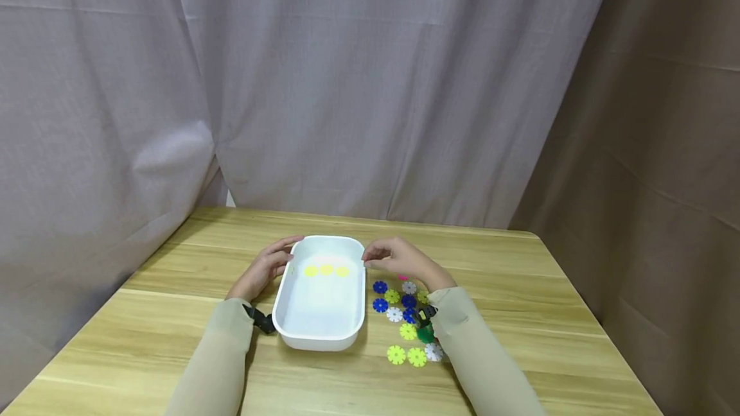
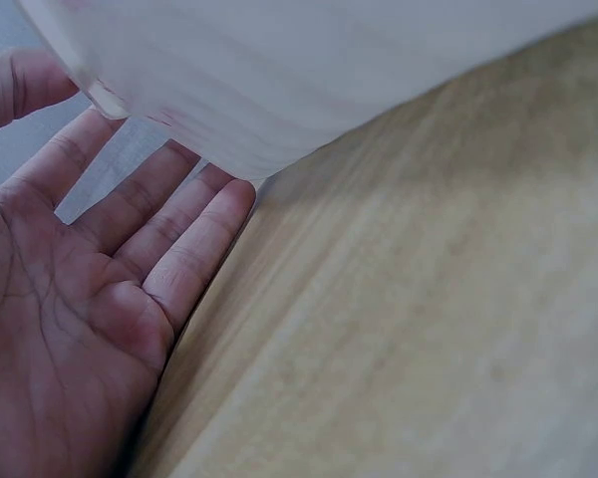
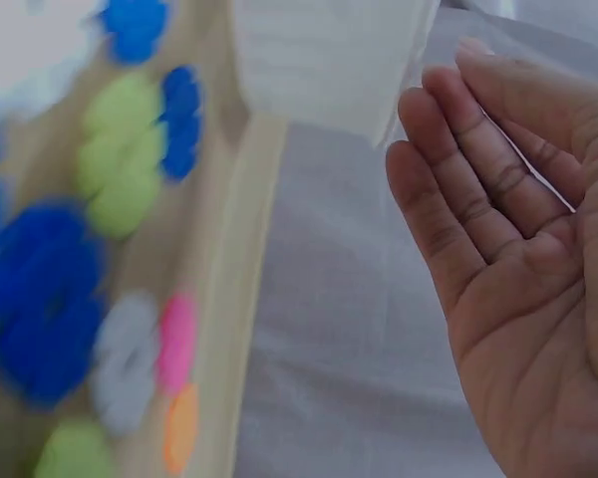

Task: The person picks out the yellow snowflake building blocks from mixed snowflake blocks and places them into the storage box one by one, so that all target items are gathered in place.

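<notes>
The left hand (image 1: 267,269), fingers extended, touches the white tray (image 1: 315,316), located between both hands. Three yellow discs (image 1: 326,269) lie inside. The right hand (image 1: 405,258) is at the opposite rim, fingers bent; any grip cannot be determined. Multicoloured notched discs (image 1: 379,305) lie around its wrist.

Left hand (image 1: 263,271), fingers slightly spread; right hand (image 1: 401,257), fingers together.

The wood-grain table (image 1: 312,385) bears a white tub (image 1: 318,343) and discs (image 1: 408,327).
</notes>
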{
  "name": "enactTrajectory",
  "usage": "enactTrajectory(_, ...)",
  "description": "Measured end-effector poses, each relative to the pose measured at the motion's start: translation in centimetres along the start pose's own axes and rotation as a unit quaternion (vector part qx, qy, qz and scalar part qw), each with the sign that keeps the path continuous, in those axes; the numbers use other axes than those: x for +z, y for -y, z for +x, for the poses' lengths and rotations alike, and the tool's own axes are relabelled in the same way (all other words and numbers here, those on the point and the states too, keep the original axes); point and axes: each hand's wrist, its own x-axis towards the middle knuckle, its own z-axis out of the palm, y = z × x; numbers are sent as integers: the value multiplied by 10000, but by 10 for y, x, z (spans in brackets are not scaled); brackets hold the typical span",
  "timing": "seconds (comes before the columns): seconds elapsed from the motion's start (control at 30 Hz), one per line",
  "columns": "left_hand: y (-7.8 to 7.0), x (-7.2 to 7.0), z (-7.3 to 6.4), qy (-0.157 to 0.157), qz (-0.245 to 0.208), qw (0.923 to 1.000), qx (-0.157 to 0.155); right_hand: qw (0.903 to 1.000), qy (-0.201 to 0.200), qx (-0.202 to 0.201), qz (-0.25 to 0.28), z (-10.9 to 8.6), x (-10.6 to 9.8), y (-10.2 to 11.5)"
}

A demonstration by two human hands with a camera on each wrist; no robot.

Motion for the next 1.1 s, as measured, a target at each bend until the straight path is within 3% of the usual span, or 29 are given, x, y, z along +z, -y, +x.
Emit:
enactTrajectory(0.47,2,-6,-1,0,97,9999,88,9944,923,499,-104,-49,-5,-24)
enactTrajectory(0.77,4,-4,0,3,-77,10000,-1,9901,933,91,-1042,-52,1,-28)
enactTrajectory(1.1,1,-3,3,103,-66,9999,36,9875,927,141,-1263,-51,-1,-28)
